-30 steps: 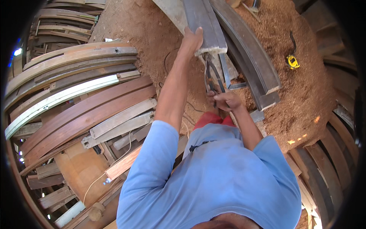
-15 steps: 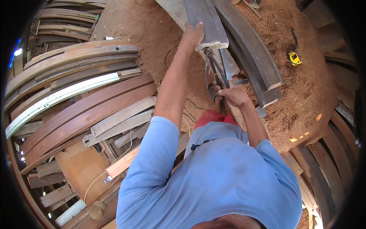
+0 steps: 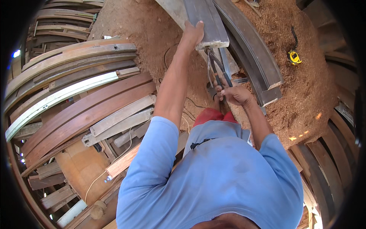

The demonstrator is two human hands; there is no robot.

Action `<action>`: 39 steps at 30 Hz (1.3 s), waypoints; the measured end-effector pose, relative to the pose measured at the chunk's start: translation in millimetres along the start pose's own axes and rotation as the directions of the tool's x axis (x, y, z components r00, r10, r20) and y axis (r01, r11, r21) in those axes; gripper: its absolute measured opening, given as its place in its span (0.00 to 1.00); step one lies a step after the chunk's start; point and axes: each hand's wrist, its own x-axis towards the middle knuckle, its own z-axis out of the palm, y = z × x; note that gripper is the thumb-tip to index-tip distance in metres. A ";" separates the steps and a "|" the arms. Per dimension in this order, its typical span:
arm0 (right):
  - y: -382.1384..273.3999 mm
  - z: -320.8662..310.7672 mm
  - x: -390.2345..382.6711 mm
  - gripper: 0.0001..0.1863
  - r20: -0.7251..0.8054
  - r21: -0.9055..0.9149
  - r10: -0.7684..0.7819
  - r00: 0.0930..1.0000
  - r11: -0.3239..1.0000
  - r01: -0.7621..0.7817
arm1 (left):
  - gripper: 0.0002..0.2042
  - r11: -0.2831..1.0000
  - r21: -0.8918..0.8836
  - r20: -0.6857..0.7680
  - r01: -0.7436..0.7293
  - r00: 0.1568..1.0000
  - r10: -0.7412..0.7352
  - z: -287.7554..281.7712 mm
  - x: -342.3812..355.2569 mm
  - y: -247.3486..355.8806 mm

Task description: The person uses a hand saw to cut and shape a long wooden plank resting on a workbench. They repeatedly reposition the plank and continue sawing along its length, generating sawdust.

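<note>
My left hand (image 3: pixel 195 33) grips the left edge of a dark grey wooden board (image 3: pixel 207 23) near its end, thumb on the upper face. The board's near end is pale and rough. Below that end, my right hand (image 3: pixel 235 94) is closed on the handles of a pair of pincers (image 3: pixel 225 76), which have dark grips with some orange. Their handles are spread apart. The jaws point up to the board's end, and I cannot tell whether they grip anything there.
A curved grey moulded timber (image 3: pixel 259 57) lies right of the board. Beyond it, a yellow tape measure (image 3: pixel 294 57) sits on sawdust (image 3: pixel 301 91). Stacked curved timbers (image 3: pixel 87 101) fill the left, including a white one (image 3: pixel 68 98). A thin cable (image 3: pixel 93 186) runs along lower left.
The pincers' handles have moved apart, and the fingers of my right hand have loosened a little around them. My left hand and the board stay almost in place.
</note>
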 end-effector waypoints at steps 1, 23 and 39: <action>-1.9 3.7 1.6 0.29 0.033 0.095 0.012 0.999 0.995 -0.015 | 0.40 1.000 -0.001 -0.008 -0.002 1.000 0.002 0.7 0.7 0.0; -77.4 20.9 -15.3 0.26 -0.166 -0.849 0.064 0.984 0.499 -0.176 | 0.35 1.000 -0.023 -0.036 -0.011 0.999 0.011 1.8 14.5 -10.8; -71.2 -33.4 -57.1 0.26 -0.207 -0.972 -0.027 0.978 -0.106 -0.208 | 0.40 0.999 0.047 0.017 -0.008 1.000 0.007 7.3 16.7 -7.3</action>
